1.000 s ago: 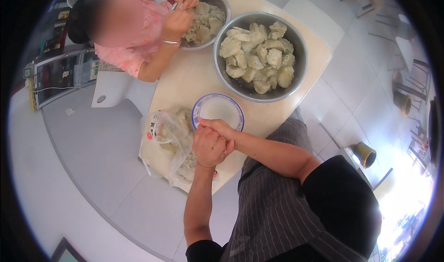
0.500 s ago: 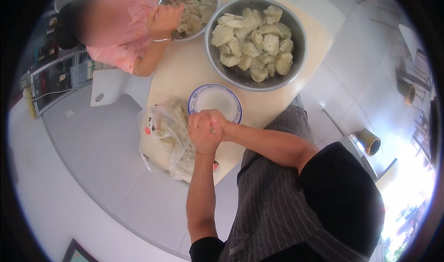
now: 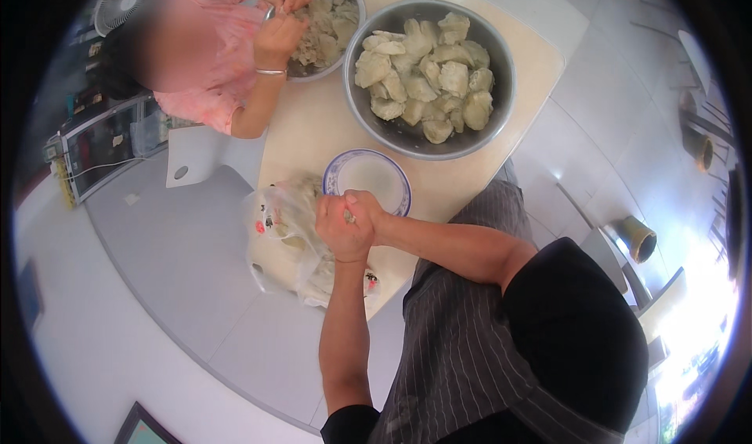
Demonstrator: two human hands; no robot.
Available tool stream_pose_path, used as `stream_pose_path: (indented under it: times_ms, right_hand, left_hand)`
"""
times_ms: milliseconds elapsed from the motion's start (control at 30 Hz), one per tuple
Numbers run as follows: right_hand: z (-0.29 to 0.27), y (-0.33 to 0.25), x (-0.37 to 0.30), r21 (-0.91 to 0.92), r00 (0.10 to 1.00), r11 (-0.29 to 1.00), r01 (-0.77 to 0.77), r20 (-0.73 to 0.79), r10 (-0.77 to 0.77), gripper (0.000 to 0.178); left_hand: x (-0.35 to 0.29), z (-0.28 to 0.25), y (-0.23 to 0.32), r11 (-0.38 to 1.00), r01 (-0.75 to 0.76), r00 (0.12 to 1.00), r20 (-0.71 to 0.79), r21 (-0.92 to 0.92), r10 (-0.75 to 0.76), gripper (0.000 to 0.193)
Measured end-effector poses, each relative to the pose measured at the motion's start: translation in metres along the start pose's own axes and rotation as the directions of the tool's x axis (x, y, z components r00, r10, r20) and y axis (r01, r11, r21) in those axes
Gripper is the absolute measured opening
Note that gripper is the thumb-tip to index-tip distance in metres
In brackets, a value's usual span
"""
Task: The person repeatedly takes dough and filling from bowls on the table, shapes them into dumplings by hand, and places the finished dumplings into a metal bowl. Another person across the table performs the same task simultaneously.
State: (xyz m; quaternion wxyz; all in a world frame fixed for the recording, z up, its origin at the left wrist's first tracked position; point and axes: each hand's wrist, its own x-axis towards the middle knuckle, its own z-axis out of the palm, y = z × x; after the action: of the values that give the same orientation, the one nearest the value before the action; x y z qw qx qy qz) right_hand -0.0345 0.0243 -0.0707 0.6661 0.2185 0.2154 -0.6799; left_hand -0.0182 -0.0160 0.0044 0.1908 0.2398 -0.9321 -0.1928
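My left hand (image 3: pixel 342 228) and my right hand (image 3: pixel 370 211) are pressed together, fingers closed round a pale lump (image 3: pixel 349 217). Only a small greyish bit of it shows between the fingers; the rest is hidden. Just beyond them sits a white bowl with a blue patterned rim (image 3: pixel 398 173), its near edge behind my hands. It seems to hold a cloudy pale liquid. Left of my hands lies a clear plastic bag (image 3: pixel 274 228) with red and black marks and pale pieces inside. Farther off, a large steel basin (image 3: pixel 376 140) holds many thick, pale greenish chunks (image 3: pixel 454 77).
Across the table (image 3: pixel 301 142), a person in a pink top (image 3: pixel 207 103) works with both hands (image 3: pixel 282 21) at another steel basin (image 3: pixel 356 44) of smaller pale pieces. A white chair (image 3: pixel 192 150) stands at the left. A fan (image 3: pixel 129 1) is at the far left.
My view has shifted slightly, while my hands stay clasped on the pale lump at almost the same place. The other person's two hands have come closer together.
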Motion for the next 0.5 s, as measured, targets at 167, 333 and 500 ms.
stream_pose_path:
  times_ms: [167,333,500]
  right_hand:
    - [0.009,0.003,-0.001,0.189,0.995,0.978,-0.088,-0.036,0.096,0.019]
    - [0.018,-0.002,-0.009,0.176,0.994,0.98,-0.097,-0.041,0.106,0.023]
    - [0.019,0.001,-0.011,0.169,0.99,0.978,-0.12,-0.05,0.13,0.024]
  left_hand:
    - [-0.001,-0.005,0.002,0.998,0.057,0.998,-0.024,0.021,-0.057,0.015]
    - [-0.003,-0.006,-0.001,0.995,0.071,0.996,-0.052,0.07,-0.068,0.017]
    - [-0.002,-0.01,0.006,0.99,0.132,0.99,-0.054,0.047,-0.129,0.018]
